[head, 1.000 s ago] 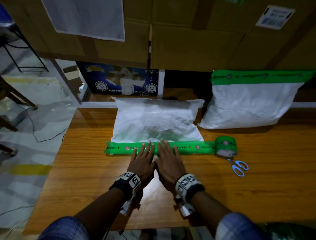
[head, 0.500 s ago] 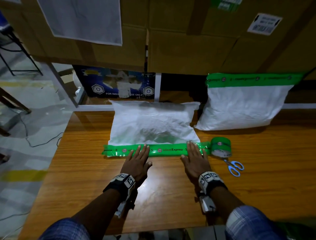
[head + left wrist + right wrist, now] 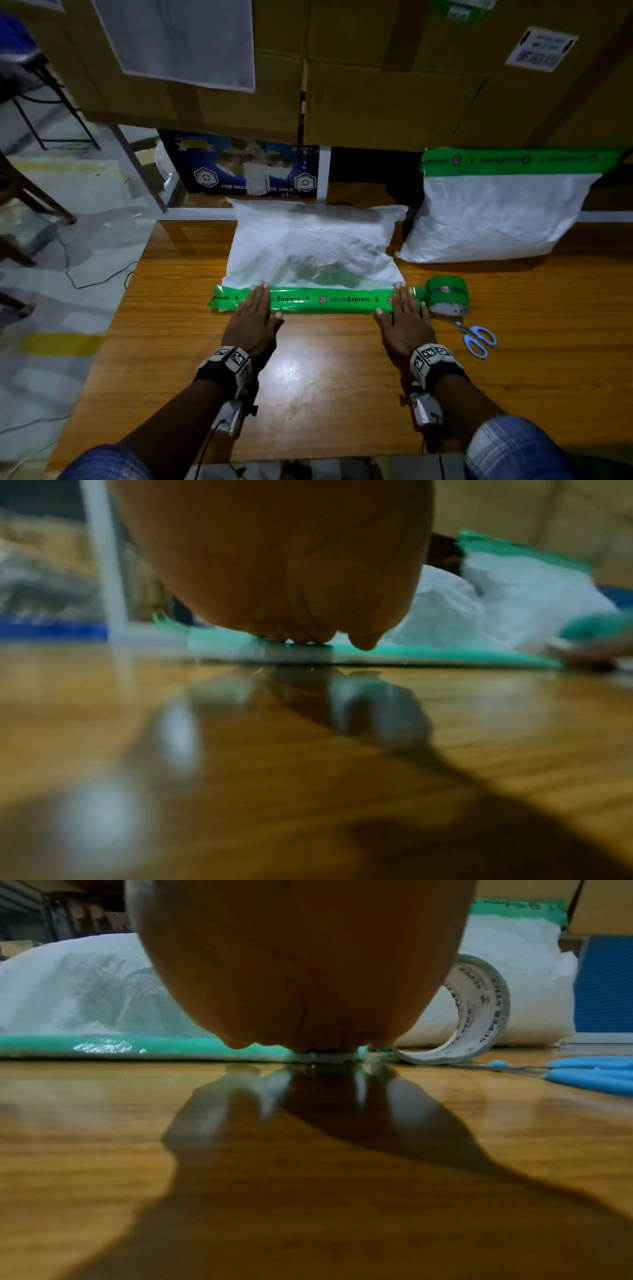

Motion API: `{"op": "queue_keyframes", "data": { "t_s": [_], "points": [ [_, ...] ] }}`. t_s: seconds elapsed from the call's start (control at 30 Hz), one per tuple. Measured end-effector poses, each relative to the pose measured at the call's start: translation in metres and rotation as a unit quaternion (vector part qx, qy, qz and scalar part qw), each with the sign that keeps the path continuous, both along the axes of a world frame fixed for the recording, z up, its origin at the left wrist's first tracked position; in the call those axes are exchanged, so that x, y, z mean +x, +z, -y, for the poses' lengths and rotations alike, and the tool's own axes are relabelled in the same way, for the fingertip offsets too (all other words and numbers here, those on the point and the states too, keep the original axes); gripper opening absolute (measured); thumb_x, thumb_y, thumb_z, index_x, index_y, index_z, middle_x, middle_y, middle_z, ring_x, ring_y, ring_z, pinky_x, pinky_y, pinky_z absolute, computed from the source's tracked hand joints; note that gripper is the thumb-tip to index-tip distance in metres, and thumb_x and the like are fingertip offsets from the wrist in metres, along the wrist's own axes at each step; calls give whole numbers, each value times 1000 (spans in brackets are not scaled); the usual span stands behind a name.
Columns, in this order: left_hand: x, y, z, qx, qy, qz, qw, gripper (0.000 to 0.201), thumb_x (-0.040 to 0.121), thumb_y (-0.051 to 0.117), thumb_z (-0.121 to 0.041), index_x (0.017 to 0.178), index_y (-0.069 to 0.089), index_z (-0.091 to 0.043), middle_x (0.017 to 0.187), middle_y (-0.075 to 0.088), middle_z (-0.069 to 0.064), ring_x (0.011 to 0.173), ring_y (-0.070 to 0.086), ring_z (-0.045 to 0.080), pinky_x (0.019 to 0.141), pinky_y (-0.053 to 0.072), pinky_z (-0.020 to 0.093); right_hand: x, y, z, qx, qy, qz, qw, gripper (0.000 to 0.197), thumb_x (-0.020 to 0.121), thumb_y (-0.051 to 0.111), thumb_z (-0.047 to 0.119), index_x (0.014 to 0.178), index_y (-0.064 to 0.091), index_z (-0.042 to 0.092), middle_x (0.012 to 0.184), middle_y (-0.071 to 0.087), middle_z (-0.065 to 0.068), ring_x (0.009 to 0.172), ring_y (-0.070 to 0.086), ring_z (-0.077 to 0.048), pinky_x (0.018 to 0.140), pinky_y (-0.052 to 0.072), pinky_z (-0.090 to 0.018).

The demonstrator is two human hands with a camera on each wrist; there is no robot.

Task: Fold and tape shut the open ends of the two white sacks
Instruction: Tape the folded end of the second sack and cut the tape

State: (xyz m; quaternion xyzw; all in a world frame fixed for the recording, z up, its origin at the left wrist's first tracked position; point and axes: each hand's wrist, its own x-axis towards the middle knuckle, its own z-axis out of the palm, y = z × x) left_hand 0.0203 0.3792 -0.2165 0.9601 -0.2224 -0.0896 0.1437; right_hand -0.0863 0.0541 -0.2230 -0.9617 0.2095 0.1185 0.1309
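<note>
A white sack point(image 3: 315, 246) lies flat on the wooden table point(image 3: 308, 377), its near end folded under a strip of green tape point(image 3: 329, 300). My left hand point(image 3: 255, 308) presses flat on the strip near its left end, fingers straight. My right hand point(image 3: 406, 308) presses flat near the strip's right end. The green tape roll point(image 3: 447, 294) stands at that end, still joined to the strip. A second white sack point(image 3: 496, 219) with green tape across its top leans at the back right. The wrist views show each palm from below, with fingertips point(image 3: 301, 639) point(image 3: 325, 1045) on the tape.
Blue-handled scissors point(image 3: 478, 339) lie just right of my right hand. Stacked cardboard boxes point(image 3: 376, 85) rise behind the table. A blue printed box point(image 3: 239, 168) sits beyond the far edge. The floor with cables point(image 3: 68, 270) drops away past the table's left edge.
Both hands began side by side at the middle of the tape strip and slid apart along it, the left toward the left end, the right toward the roll.
</note>
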Motion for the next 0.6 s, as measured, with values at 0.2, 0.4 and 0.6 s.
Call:
{"op": "queue_keyframes", "data": {
  "t_s": [0.2,0.4,0.6],
  "points": [
    [22,1,-27,-75,70,-36,994,71,100,22,-49,156,10,-8,164,7,10,151,3,21,122,11,38,1,-3,-2,5,-5,9,1000,81,96,1,70,159,-16,22,165,-24,5,152,-21,-14,125,-6,-44],
    [31,13,-32,-170,236,19,957,45,95,57,-18,137,48,-3,134,49,21,125,41,39,104,35,48,3,1,-1,13,-8,0,1000,83,94,0,71,158,-18,22,164,-27,6,152,-21,-13,125,-7,-44],
    [46,17,-37,-169,323,-4,931,27,89,65,-14,111,64,2,105,63,26,100,57,41,82,46,43,3,-1,-2,14,-11,5,1000,84,94,1,72,158,-18,22,164,-26,6,152,-21,-14,125,-7,-43]
  ]
}}
